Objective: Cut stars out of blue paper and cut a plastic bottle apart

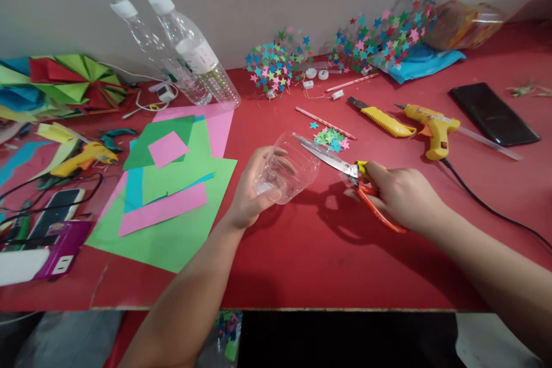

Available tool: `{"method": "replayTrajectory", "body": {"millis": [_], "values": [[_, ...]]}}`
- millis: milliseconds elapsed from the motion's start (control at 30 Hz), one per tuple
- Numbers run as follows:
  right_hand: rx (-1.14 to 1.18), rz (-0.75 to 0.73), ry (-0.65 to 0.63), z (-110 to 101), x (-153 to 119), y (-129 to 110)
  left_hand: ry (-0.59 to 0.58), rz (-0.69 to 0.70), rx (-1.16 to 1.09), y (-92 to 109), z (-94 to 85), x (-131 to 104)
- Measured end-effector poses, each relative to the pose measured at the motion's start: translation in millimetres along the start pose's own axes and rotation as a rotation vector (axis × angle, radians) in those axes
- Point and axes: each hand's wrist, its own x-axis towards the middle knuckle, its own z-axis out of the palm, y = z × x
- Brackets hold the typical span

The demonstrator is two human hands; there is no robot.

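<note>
Over the middle of the red table (pixel 276 276), the left hand (pixel 252 192) grasps a clear plastic cup (pixel 295 175) with widely curved fingers, while just right of it the right hand (pixel 401 192) clenches the scissors (pixel 351 170) by their handles, blades overlapping the cup's far rim.
</note>
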Motion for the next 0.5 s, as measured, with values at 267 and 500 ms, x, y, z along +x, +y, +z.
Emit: {"method": "replayTrajectory", "body": {"millis": [267,500], "values": [[0.049,-0.047,0.013,3.8,0.1,3.6,0.000,0.003,-0.070,1.0,-3.9,1.8],[0.041,-0.040,0.010,3.4,-0.8,3.4,-0.100,-0.029,-0.179,8.6,-10.1,5.3]]}}
